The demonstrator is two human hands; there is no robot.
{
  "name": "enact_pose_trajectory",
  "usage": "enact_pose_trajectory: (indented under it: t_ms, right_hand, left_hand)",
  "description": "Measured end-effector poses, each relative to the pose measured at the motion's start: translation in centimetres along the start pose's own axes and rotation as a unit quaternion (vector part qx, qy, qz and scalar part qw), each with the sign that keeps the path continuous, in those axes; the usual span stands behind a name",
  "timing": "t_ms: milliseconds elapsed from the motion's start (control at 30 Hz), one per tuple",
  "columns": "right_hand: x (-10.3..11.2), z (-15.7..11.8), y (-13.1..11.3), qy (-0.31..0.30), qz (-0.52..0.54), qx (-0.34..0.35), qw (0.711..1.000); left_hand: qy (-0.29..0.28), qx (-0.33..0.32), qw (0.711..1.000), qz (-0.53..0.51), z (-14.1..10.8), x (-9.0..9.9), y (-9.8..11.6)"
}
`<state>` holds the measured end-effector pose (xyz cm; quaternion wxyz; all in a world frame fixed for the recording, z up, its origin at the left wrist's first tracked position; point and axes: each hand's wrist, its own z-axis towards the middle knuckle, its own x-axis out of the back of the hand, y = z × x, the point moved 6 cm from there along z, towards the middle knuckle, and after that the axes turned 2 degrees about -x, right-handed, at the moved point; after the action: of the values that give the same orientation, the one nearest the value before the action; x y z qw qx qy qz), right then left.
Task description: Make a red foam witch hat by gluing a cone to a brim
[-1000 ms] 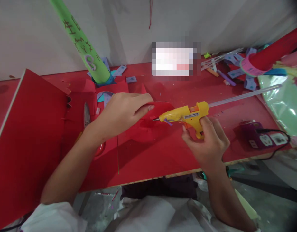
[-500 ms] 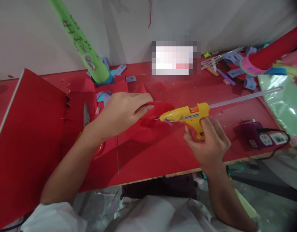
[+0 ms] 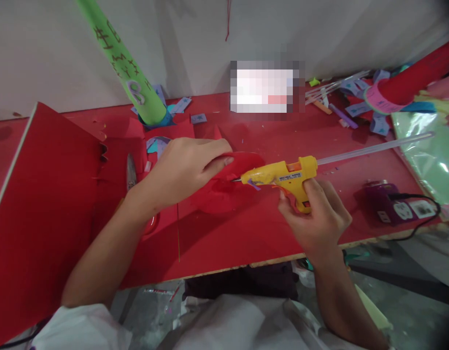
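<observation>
My right hand is wrapped round the handle of a yellow hot glue gun, with a finger at its orange trigger. A long clear glue stick sticks out of the gun's back. The metal nozzle points left at a curved piece of red paper, close beside it; whether they touch I cannot tell. My left hand pinches that red paper between thumb and fingers, above the red tabletop. Left of my left wrist lie scissors, their handles partly hidden by my forearm.
A tall green paper tube stands at the back left. On the left rises a red board. A purple power adapter with a black cord sits at the right. A red tube leans in from the far right, near paper scraps.
Little differs. The glue stick's far end has shifted slightly right, and my right hand has moved a touch rightward. My left hand keeps its pinch on the red paper.
</observation>
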<state>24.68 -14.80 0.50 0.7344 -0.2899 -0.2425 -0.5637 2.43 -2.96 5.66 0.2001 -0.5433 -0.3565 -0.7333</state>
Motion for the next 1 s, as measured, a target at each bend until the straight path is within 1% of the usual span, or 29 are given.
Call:
enact_pose_trajectory:
  t_ms: [167, 367, 500, 600, 700, 800, 867, 1000]
  right_hand:
    - [0.3, 0.0, -0.1, 0.009, 0.003, 0.004, 1.000]
    - [-0.2, -0.6, 0.9, -0.003, 0.034, -0.045, 0.998]
    - [-0.3, -0.9, 0.9, -0.007, 0.037, -0.048, 0.998]
    - [-0.4, -1.0, 1.3, -0.010, 0.039, -0.065, 0.997]
    - [-0.7, -1.6, 2.5, -0.043, 0.053, -0.104, 0.992]
    - [-1.5, -3.1, 4.5, -0.097, 0.051, -0.155, 0.982]
    - [-2.0, -4.5, 6.0, -0.129, 0.037, -0.182, 0.974]
    - [-2.6, -7.0, 8.7, -0.168, -0.016, -0.210, 0.963]
  left_hand:
    - [-0.006, 0.001, 1.000, 0.001, 0.0, -0.1, -0.1]
    - [-0.003, -0.004, 1.000, -0.003, 0.0, -0.2, -0.1]
    - [-0.001, -0.004, 1.000, -0.006, -0.1, -0.1, -0.1]
    - [-0.001, -0.006, 1.000, -0.008, 0.0, -0.1, 0.0]
    - [0.002, -0.007, 1.000, -0.005, 0.0, 0.0, 0.0]
    - [0.009, -0.013, 1.000, -0.013, 0.0, 0.0, 0.1]
    - [0.018, -0.023, 0.999, -0.021, -0.1, 0.1, 0.2]
    - [0.029, -0.034, 0.998, -0.032, -0.1, 0.2, 0.3]
